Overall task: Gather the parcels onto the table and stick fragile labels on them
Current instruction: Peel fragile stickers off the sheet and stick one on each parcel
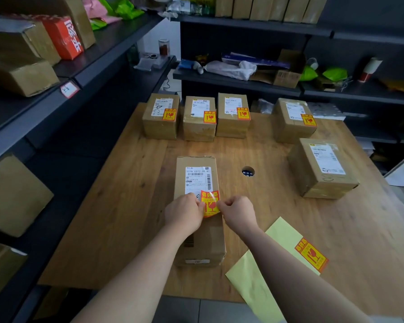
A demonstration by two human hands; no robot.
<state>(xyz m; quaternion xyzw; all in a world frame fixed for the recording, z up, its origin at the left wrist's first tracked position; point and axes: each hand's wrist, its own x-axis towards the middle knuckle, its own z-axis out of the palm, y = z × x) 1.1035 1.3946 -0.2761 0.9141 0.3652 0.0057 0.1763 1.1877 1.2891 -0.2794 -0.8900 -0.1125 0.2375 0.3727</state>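
A long brown parcel [200, 238] lies on the wooden table [131, 206] just in front of me. Over its top, my left hand [184, 212] and my right hand [237, 210] pinch the two side edges of a red-and-yellow fragile label [210, 202], which curls above the white shipping label [197, 179]. Several smaller parcels stand along the far edge, among them parcel [161, 117], parcel [199, 118] and parcel [233, 115], each with a fragile label. A bigger parcel [322, 169] at the right bears only a shipping label.
A yellow backing sheet [266, 271] with one fragile label [311, 256] left on it lies at the table's near right. A round cable hole [248, 171] sits mid-table. Dark shelving with boxes [21, 73] runs close along the left and across the back.
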